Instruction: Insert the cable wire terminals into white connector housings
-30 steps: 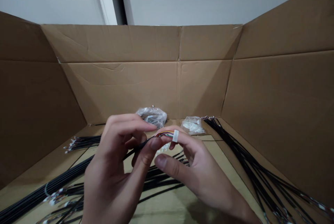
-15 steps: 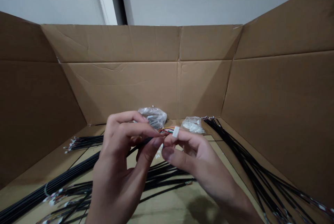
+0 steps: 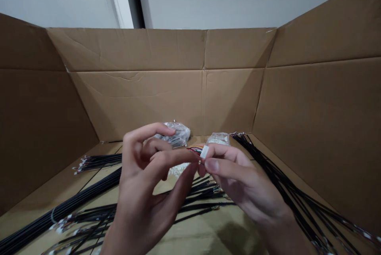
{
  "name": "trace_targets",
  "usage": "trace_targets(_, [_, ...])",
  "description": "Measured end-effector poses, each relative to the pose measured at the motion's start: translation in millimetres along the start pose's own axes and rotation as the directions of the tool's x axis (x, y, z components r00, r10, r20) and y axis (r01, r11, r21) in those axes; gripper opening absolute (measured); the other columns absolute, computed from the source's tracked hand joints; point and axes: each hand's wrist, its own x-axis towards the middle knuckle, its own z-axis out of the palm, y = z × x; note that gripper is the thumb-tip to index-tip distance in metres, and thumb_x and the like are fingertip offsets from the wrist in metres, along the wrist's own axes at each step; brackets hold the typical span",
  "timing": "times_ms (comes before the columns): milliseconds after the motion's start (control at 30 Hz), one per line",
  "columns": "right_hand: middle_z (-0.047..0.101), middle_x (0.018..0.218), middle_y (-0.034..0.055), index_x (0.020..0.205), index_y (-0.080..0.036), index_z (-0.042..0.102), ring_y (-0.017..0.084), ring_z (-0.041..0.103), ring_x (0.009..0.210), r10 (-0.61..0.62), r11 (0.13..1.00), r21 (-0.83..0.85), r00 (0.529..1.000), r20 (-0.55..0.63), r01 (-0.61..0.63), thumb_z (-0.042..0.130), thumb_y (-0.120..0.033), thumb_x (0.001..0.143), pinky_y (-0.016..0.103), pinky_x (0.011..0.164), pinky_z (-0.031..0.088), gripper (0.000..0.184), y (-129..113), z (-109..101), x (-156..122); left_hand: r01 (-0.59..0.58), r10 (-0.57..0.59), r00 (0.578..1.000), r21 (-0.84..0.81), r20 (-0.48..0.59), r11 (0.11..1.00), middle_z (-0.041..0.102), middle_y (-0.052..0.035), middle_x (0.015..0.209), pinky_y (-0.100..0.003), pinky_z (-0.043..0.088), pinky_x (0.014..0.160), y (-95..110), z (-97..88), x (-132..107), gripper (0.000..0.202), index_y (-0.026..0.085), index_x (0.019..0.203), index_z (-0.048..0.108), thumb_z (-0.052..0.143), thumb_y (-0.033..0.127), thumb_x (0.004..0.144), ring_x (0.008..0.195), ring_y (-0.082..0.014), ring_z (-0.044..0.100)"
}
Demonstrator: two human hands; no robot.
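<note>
My right hand [image 3: 241,181] pinches a small white plastic connector [image 3: 204,152] between thumb and fingertips. Thin red, green and orange wires [image 3: 195,150] run from it towards my left hand [image 3: 145,175], whose fingertip sits against them. The black cable sleeve looks to pass into my left hand's curled fingers, but the fingers hide it. Below my hands lie loose black cables [image 3: 202,195] with small connectors at their ends. A small heap of white parts [image 3: 178,170] shows beneath my left fingers.
Tall cardboard box walls [image 3: 137,100] surround the work area on three sides. A bundle of black cables [image 3: 285,183] lies at the right, with more [image 3: 59,207] at the left. Clear plastic bags of dark parts [image 3: 180,134] and white parts [image 3: 218,139] sit at the back.
Both hands have moved right and slightly up, carrying the white connector and coloured wires with them. My left hand's fingers have spread wider around the wires.
</note>
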Motion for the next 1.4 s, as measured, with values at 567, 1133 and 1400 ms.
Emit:
trace_targets(567, [0.078,0.117,-0.0034,0.082,-0.029,0.078,0.017,0.069,0.116,-0.363,0.824,-0.485,0.930,-0.056,0.292,0.081,-0.030,0.093,0.031,0.105,0.049,0.011,-4.9,-5.0,-14.2,-0.097,0.097,0.995,0.067,0.014,0.993,0.052,-0.0027,0.130,-0.036,0.061,0.076,2.9,-1.4,2.3,0.025,0.027,0.102,0.068,0.062,0.003,0.096,0.070,-0.0081,0.063])
trace_targets(1133, [0.079,0.124,-0.0027,0.083,-0.029,0.080,0.018,0.069,0.120,-0.348,0.812,-0.479,0.936,0.061,0.333,0.080,-0.025,0.094,0.038,0.114,0.046,0.012,-6.9,-12.4,-5.4,-0.095,0.087,0.995,0.162,0.054,0.982,0.057,-0.0044,0.127,-0.033,0.058,0.089,6.8,-9.2,2.0,0.016,0.028,0.097,0.062,0.059,0.013,0.099,0.088,-0.0111,0.067])
trace_targets(1400, [0.079,0.123,-0.0026,0.083,-0.030,0.080,0.018,0.069,0.120,-0.347,0.820,-0.459,0.935,0.076,0.341,0.080,-0.025,0.094,0.037,0.114,0.046,0.012,-5.9,-12.7,-3.7,-0.078,0.071,0.996,0.172,0.045,0.982,0.057,-0.0022,0.124,-0.031,0.056,0.086,8.5,-6.4,2.1,0.018,0.029,0.095,0.061,0.059,0.011,0.098,0.082,-0.0092,0.066])
